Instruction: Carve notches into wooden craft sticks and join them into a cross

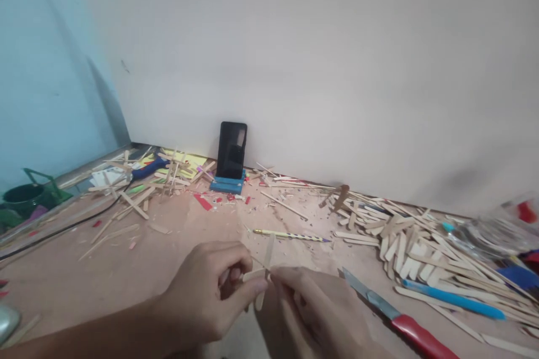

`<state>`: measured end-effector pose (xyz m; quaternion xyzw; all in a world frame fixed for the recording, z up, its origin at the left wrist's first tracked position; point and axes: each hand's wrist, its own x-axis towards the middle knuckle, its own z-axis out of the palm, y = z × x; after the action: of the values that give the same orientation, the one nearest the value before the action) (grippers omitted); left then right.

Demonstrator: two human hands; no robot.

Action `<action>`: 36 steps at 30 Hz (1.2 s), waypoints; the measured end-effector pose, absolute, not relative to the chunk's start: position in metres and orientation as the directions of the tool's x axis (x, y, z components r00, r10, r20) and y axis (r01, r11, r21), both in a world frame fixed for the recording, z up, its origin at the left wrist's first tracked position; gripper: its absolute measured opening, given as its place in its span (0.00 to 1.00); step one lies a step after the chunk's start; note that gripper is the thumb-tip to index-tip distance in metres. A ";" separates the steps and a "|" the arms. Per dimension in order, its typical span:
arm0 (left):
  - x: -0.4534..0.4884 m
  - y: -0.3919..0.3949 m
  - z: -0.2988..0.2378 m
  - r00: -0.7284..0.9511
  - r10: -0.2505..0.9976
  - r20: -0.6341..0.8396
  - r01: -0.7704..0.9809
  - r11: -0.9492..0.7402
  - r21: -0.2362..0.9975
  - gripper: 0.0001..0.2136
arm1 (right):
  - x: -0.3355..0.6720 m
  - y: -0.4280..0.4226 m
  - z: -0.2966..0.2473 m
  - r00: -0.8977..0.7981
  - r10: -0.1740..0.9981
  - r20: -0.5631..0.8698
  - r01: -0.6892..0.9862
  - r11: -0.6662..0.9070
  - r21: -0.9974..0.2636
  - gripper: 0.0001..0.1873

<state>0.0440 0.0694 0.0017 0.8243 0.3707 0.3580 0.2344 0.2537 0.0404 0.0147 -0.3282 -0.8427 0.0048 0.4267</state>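
Left hand [213,286] pinched crossed craft sticks [270,249]; right hand [320,308], partly hiding its grip, looked pinched at their crossing. Even pressure there made sense; red-handled knife [402,323] lay right of grip.

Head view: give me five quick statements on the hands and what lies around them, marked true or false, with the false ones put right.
1. The left hand and right hand are together at crossed sticks. True.
2. The pencil is gripped in the right hand. False: it lies on the table, beyond the hands.
3. The phone is propped up on a blue stand. True.
4. The knife lies left of the left hand. False: it lies right of the right hand.
5. The knife has a red handle. True.
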 end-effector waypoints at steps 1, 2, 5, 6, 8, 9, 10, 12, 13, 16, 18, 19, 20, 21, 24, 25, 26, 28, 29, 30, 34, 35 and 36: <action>0.044 0.068 0.001 0.467 0.775 0.425 0.445 -0.622 0.645 0.13 | 0.253 0.039 0.016 -0.420 0.575 0.702 0.556 0.775 -0.302 0.10; 0.043 0.068 0.000 0.472 0.766 0.437 0.443 -0.634 0.634 0.13 | 0.253 0.039 0.016 -0.425 0.577 0.697 0.555 0.775 -0.303 0.11; 0.044 0.066 -0.004 0.515 0.718 0.468 0.417 -0.687 0.596 0.14 | 0.254 0.037 0.013 -0.474 0.543 0.693 0.530 0.805 -0.268 0.13; 0.044 0.066 -0.004 0.527 0.704 0.475 0.407 -0.700 0.587 0.14 | 0.254 0.036 0.012 -0.492 0.530 0.690 0.522 0.814 -0.253 0.14; 0.045 0.067 -0.005 0.541 0.684 0.489 0.387 -0.719 0.577 0.15 | 0.253 0.036 0.011 -0.521 0.519 0.678 0.515 0.824 -0.235 0.16; 0.046 0.067 -0.005 0.541 0.678 0.498 0.379 -0.725 0.575 0.15 | 0.253 0.037 0.011 -0.528 0.516 0.674 0.515 0.826 -0.229 0.16; 0.046 0.067 -0.004 0.535 0.675 0.508 0.371 -0.728 0.577 0.15 | 0.252 0.038 0.011 -0.529 0.514 0.675 0.516 0.827 -0.225 0.15; 0.046 0.067 -0.004 0.519 0.677 0.522 0.357 -0.726 0.587 0.16 | 0.250 0.039 0.012 -0.514 0.517 0.685 0.518 0.823 -0.233 0.11; 0.046 0.067 -0.004 0.510 0.682 0.525 0.351 -0.722 0.597 0.16 | 0.249 0.040 0.013 -0.498 0.522 0.693 0.519 0.819 -0.243 0.10; 0.046 0.067 -0.004 0.493 0.709 0.505 0.339 -0.691 0.638 0.15 | 0.247 0.040 0.015 -0.444 0.583 0.680 0.532 0.782 -0.324 0.11; 0.046 0.067 -0.002 0.478 0.737 0.478 0.336 -0.656 0.676 0.15 | 0.248 0.038 0.015 -0.409 0.644 0.647 0.537 0.743 -0.400 0.08; 0.045 0.067 0.000 0.464 0.755 0.464 0.334 -0.634 0.698 0.16 | 0.250 0.037 0.015 -0.392 0.665 0.635 0.533 0.727 -0.432 0.07; 0.044 0.067 0.002 0.446 0.774 0.450 0.327 -0.609 0.722 0.16 | 0.252 0.036 0.015 -0.379 0.678 0.630 0.524 0.718 -0.457 0.06; 0.043 0.068 0.004 0.426 0.793 0.436 0.317 -0.582 0.749 0.17 | 0.255 0.035 0.015 -0.356 0.676 0.645 0.506 0.720 -0.474 0.09; 0.040 0.071 0.008 0.390 0.839 0.379 0.252 -0.493 0.833 0.19 | 0.262 0.035 0.016 -0.214 0.681 0.700 0.485 0.696 -0.529 0.13; 0.039 0.073 0.009 0.395 0.847 0.355 0.224 -0.464 0.857 0.19 | 0.264 0.036 0.018 -0.150 0.698 0.700 0.488 0.668 -0.562 0.12; 0.037 0.074 0.010 0.409 0.850 0.333 0.196 -0.438 0.877 0.19 | 0.264 0.038 0.019 -0.096 0.724 0.683 0.486 0.633 -0.602 0.12; 0.035 0.077 0.010 0.448 0.844 0.296 0.154 -0.399 0.904 0.20 | 0.262 0.042 0.023 -0.048 0.800 0.598 0.469 0.546 -0.694 0.12; 0.034 0.077 0.010 0.468 0.838 0.282 0.143 -0.386 0.911 0.20 | 0.259 0.045 0.024 -0.061 0.841 0.537 0.451 0.503 -0.737 0.12; 0.034 0.078 0.010 0.484 0.832 0.272 0.138 -0.379 0.915 0.20 | 0.257 0.046 0.026 -0.089 0.877 0.471 0.434 0.460 -0.775 0.10; 0.037 0.076 0.009 0.467 0.834 0.295 0.196 -0.423 0.885 0.17 | 0.253 0.048 0.029 -0.156 0.943 0.293 0.388 0.331 -0.860 0.14; 0.037 0.075 0.008 0.424 0.841 0.335 0.222 -0.456 0.862 0.13 | 0.254 0.048 0.029 -0.159 0.950 0.269 0.382 0.310 -0.871 0.16; 0.038 0.074 0.008 0.371 0.842 0.392 0.250 -0.497 0.831 0.07 | 0.254 0.048 0.029 -0.162 0.955 0.249 0.376 0.293 -0.879 0.16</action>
<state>0.0379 0.0740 0.0079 0.7520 0.3629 0.4276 0.3462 0.2542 0.0477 0.0289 -0.4877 -0.6823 0.3399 0.4255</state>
